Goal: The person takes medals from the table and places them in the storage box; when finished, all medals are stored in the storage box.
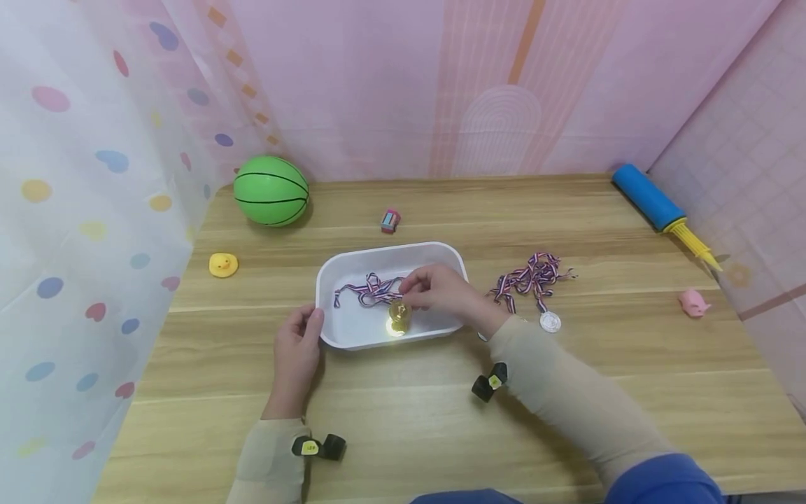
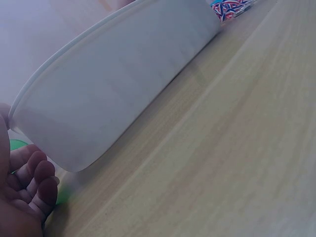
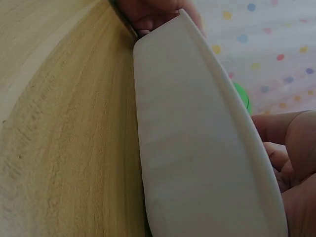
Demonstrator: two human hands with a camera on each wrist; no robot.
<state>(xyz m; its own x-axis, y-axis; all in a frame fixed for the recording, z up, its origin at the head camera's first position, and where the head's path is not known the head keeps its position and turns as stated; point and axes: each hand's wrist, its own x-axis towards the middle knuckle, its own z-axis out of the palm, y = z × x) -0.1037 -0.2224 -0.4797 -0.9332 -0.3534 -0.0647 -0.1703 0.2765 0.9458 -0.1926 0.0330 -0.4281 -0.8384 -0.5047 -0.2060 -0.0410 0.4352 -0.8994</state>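
Fingers (image 1: 415, 283) of the right hand (image 1: 441, 290) pinch the ribbon (image 1: 368, 288); lower the medal (image 1: 399, 316) gently while the left hand (image 1: 296, 350) steadies the tray (image 1: 327, 276).

Both forearms wear close-fitting beige sleeves down to the wrists, each wrist carries a small black clip-on device with a yellow label, the hands are bare, and blue clothing shows above the sleeves.

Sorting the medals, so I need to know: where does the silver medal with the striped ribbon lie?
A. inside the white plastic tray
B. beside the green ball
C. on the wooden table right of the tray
C: the silver medal with the striped ribbon lies on the wooden table, outside the white plastic tray to its right.
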